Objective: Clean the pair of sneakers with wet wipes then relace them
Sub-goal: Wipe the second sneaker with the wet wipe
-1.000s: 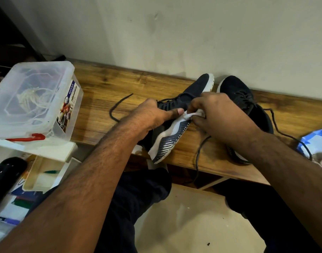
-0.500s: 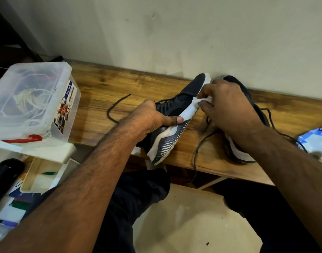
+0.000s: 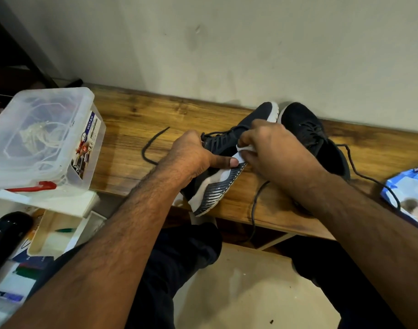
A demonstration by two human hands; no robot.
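A dark sneaker with a white midsole [image 3: 217, 186] lies tilted on its side on the wooden bench [image 3: 132, 129], sole turned toward me. My left hand [image 3: 196, 157] grips it around the collar, thumb on the midsole. My right hand [image 3: 272, 150] pinches a white wet wipe [image 3: 246, 148] against the sneaker's white edge near the middle. The second black sneaker [image 3: 307, 129] stands upright just right of it, partly hidden by my right hand. Loose black laces [image 3: 153, 148] trail over the bench on both sides.
A blue wet-wipe pack [image 3: 409, 193] lies at the bench's right end. A clear plastic storage box [image 3: 42, 136] stands on the left, above a shelf with clutter. The wall runs right behind the bench. My knees are under the bench's front edge.
My right hand slid the wipe along the midsole up toward the toe, then back down to the middle. The left hand and the sneaker stayed put.
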